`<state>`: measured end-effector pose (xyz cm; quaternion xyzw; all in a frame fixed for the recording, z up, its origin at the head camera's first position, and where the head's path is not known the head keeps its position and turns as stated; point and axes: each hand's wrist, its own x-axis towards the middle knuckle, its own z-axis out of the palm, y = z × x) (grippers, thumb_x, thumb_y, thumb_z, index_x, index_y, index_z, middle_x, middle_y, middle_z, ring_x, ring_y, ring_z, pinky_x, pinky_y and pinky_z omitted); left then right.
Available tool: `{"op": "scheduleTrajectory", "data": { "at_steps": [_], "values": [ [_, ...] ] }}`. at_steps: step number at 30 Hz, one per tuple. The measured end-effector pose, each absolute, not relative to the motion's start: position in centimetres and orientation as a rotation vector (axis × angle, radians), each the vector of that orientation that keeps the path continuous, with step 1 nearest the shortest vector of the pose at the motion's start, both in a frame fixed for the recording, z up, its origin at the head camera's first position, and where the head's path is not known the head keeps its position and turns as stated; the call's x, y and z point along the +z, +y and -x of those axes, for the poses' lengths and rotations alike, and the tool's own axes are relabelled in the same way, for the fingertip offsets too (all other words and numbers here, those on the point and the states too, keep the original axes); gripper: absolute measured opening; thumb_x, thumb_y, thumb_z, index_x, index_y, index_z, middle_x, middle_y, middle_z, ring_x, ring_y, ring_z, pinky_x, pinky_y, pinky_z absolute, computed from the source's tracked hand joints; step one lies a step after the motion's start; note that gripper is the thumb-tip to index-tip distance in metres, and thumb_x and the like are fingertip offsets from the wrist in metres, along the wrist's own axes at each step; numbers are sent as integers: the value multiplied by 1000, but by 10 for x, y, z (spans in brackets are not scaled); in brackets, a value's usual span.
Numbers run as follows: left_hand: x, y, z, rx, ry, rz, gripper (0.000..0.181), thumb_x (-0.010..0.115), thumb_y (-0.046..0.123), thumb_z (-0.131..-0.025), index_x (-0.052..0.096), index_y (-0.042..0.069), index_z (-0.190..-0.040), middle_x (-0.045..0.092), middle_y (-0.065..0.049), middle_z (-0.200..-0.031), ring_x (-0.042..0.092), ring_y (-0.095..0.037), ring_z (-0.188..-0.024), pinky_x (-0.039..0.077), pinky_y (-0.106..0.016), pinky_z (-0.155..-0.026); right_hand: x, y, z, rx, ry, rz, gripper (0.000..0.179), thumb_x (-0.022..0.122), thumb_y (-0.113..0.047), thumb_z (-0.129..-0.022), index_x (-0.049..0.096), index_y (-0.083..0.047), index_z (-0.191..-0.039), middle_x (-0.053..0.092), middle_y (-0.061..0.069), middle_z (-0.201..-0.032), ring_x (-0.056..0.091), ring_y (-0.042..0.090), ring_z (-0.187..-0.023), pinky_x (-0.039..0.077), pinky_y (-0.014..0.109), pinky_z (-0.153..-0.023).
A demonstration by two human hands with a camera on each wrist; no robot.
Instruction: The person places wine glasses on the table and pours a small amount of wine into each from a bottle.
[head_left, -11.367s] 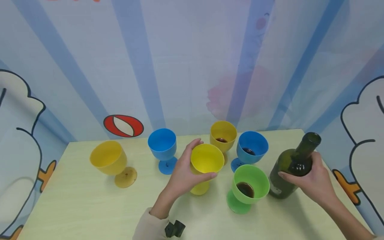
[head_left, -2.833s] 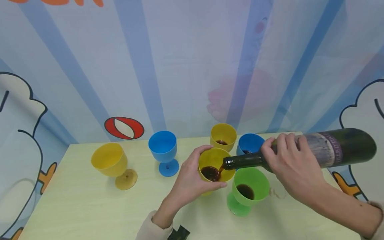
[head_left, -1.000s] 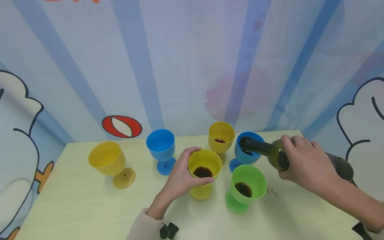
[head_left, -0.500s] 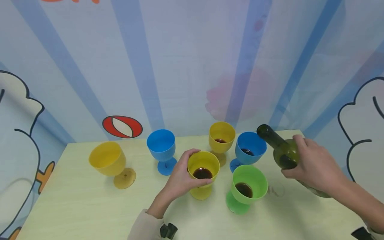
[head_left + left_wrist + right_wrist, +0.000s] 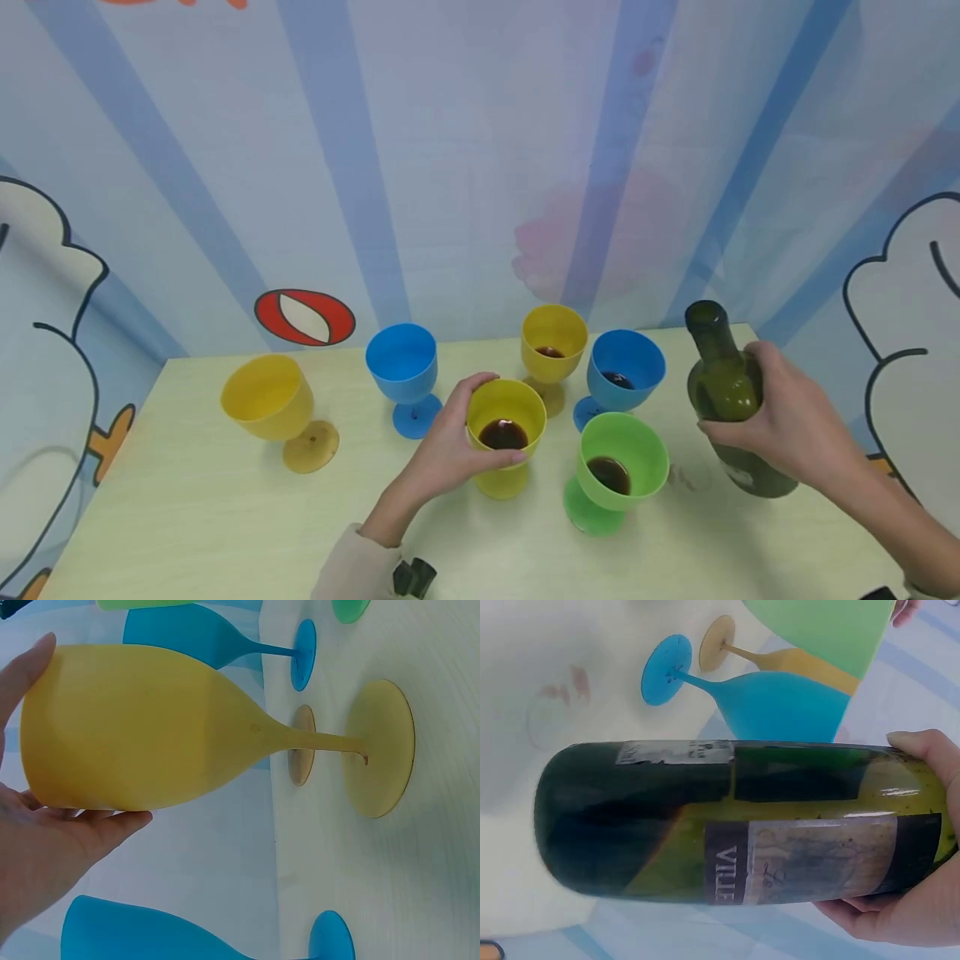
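My left hand (image 5: 450, 450) grips the bowl of a yellow goblet (image 5: 508, 479) that stands upright with dark liquid in it. In the left wrist view, thumb and fingers wrap the bowl of this yellow goblet (image 5: 150, 727) near its rim. My right hand (image 5: 787, 425) holds a green glass wine bottle (image 5: 723, 392) round its shoulder, slightly tilted, mouth up, at the right of the table. Dark liquid and a worn label show on the wine bottle (image 5: 727, 825) in the right wrist view. A green goblet (image 5: 637, 450) with dark liquid stands between the two hands.
Behind stand a yellow goblet (image 5: 555, 329) and a blue goblet (image 5: 626, 358), both with dark liquid. Further left are a blue goblet (image 5: 402, 367) and a yellow goblet (image 5: 266, 400), with no liquid showing. Reddish-brown stains (image 5: 686, 477) mark the table (image 5: 225, 525). A printed backdrop (image 5: 450, 167) rises behind.
The right hand poured from the wine bottle into the held yellow goblet, then swung the bottle back rightward to nearly upright. The left hand kept its grip, and that goblet now contains dark liquid.
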<state>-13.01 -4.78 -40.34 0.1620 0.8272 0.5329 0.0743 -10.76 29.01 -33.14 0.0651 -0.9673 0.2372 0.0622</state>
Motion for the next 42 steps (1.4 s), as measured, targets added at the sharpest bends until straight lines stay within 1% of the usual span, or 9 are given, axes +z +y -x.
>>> {"op": "scheduleTrajectory", "data": {
  "at_steps": [6, 11, 14, 18, 23, 28, 32, 37, 42],
  "values": [
    [-403, -49, 130, 1580, 2505, -495, 88, 80, 32, -68, 30, 16, -138, 40, 0, -134, 40, -20, -121, 37, -45, -98, -345, 291, 107, 835, -2888, -124, 86, 81, -24, -66, 28, 13, -124, 49, 33, -99, 56, 44, -78, 49, 48, -54],
    [-404, -49, 129, 1579, 2508, -504, 87, 80, 32, -69, 30, 15, -139, 39, -3, -136, 39, -23, -122, 36, -48, -98, -359, 292, 107, 875, -2832, -102, 84, 80, -21, -67, 29, 12, -123, 49, 31, -100, 56, 44, -79, 49, 48, -54],
    [-404, -49, 129, 1585, 2503, -509, 87, 79, 31, -70, 30, 15, -139, 39, -4, -137, 38, -25, -123, 35, -50, -97, -367, 293, 108, 884, -2824, -60, 86, 80, -23, -67, 28, 12, -125, 49, 32, -99, 56, 45, -79, 48, 50, -56],
    [-404, -49, 129, 1574, 2508, -498, 88, 80, 31, -69, 29, 15, -139, 38, -4, -137, 37, -25, -124, 35, -51, -97, -377, 294, 110, 951, -2810, -13, 87, 81, -25, -67, 27, 11, -126, 50, 32, -101, 55, 46, -83, 47, 53, -60],
    [-402, -50, 129, 1543, 2523, -501, 91, 80, 35, -68, 29, 16, -140, 37, -2, -139, 35, -23, -126, 34, -50, -98, -383, 294, 109, 1005, -2817, 28, 86, 80, -28, -69, 27, 10, -125, 49, 31, -103, 54, 45, -87, 46, 52, -63],
    [-399, -51, 128, 1543, 2530, -538, 91, 80, 35, -69, 28, 15, -141, 35, -3, -141, 34, -24, -127, 32, -51, -100, -384, 296, 110, 1038, -2799, 38, 84, 79, -29, -70, 27, 10, -124, 49, 31, -105, 54, 45, -88, 47, 47, -62],
    [-395, -53, 128, 1549, 2517, -526, 90, 80, 33, -69, 28, 17, -141, 35, 0, -141, 33, -21, -127, 32, -47, -101, -385, 300, 110, 1042, -2787, 42, 84, 79, -28, -70, 27, 9, -124, 49, 30, -105, 54, 44, -88, 45, 39, -59],
    [-383, -60, 127, 1593, 2496, -565, 86, 79, 30, -71, 30, 18, -141, 35, 2, -141, 33, -19, -128, 32, -42, -102, -385, 302, 109, 1045, -2795, 71, 85, 78, -30, -71, 26, 9, -125, 48, 31, -106, 53, 45, -88, 46, 41, -59],
    [-366, -74, 129, 1636, 2536, -653, 83, 79, 25, -71, 32, 18, -140, 37, 3, -139, 37, -16, -125, 35, -40, -101, -384, 304, 110, 1038, -2815, 109, 87, 77, -33, -72, 25, 9, -127, 48, 31, -106, 53, 44, -88, 43, 36, -57]
  ]
}}
